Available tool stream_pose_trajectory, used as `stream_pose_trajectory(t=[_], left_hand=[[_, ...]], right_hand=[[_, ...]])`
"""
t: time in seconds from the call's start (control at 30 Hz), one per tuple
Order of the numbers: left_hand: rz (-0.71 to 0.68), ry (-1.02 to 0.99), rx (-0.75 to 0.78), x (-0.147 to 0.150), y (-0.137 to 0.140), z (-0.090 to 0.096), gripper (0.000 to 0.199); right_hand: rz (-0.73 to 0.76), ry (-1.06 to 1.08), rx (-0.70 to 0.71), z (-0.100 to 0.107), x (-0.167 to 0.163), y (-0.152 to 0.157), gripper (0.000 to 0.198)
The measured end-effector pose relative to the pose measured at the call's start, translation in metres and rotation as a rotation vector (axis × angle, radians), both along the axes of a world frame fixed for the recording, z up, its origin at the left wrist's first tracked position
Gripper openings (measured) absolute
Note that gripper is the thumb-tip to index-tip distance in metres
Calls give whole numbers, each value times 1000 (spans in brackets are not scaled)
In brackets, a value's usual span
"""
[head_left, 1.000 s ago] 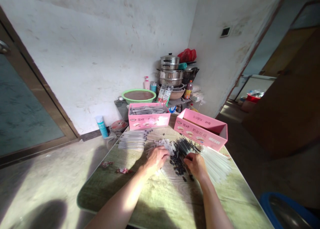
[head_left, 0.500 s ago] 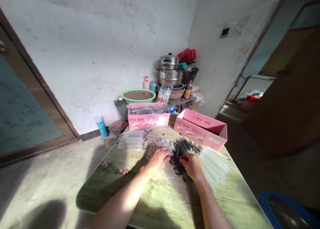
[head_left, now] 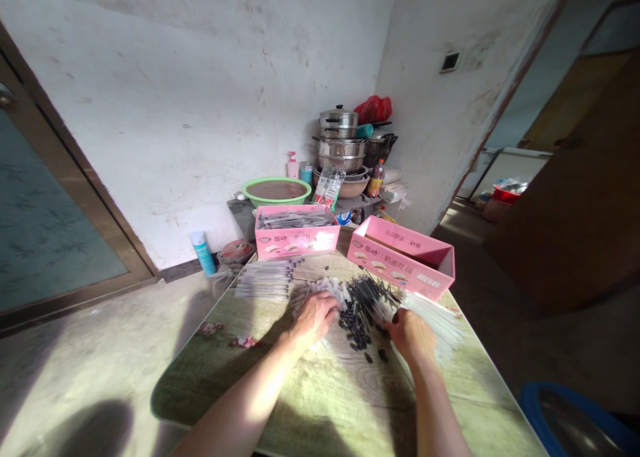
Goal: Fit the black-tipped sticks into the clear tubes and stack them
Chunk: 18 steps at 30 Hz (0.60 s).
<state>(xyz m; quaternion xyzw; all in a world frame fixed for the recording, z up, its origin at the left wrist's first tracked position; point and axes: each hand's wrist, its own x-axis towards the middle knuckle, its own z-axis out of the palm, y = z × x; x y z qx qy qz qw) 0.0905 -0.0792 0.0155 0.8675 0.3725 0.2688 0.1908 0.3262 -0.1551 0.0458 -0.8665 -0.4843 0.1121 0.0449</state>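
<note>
My left hand [head_left: 316, 318] rests on the near side of a heap of small white plastic pieces [head_left: 327, 287], fingers curled in a pinch; whatever they hold is hidden. My right hand [head_left: 413, 337] is also closed, thumb and fingertips together beside the pale ends of the dark pen refills [head_left: 367, 289]. I cannot make out what is in that pinch. Between the hands lies a pile of small black caps [head_left: 355, 327]. Clear pen barrels [head_left: 440, 320] fan out beyond and partly under my right hand. Assembled-looking pens [head_left: 265, 280] lie in a row at the left.
Behind the heaps stand two pink boxes: the left box [head_left: 297, 240] holds many pens, and the right box [head_left: 400, 260] has a dark inside. The wood-patterned table [head_left: 325, 404] has a rounded left corner. Beyond it are a green-rimmed basin [head_left: 277, 189] and stacked pots [head_left: 341, 152].
My right hand has shifted right, away from the black caps to the refill ends and clear barrels, uncovering more of the caps. My left hand has hardly moved.
</note>
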Motion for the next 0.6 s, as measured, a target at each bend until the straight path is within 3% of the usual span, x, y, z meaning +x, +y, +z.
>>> stream_pose_trajectory(t=[0.3,0.43,0.6], left_hand=[[-197,91,189,15,-7,-1,45],[-190,180,238,21,-16,1,39],[-144,103,181,23,-18,3,28]], right_hand=[[-13,-47,-7,-4,-2,0,21],[16,-13,11,-7,-3,2,19],[-2,13,41,-9,-2,3,20]])
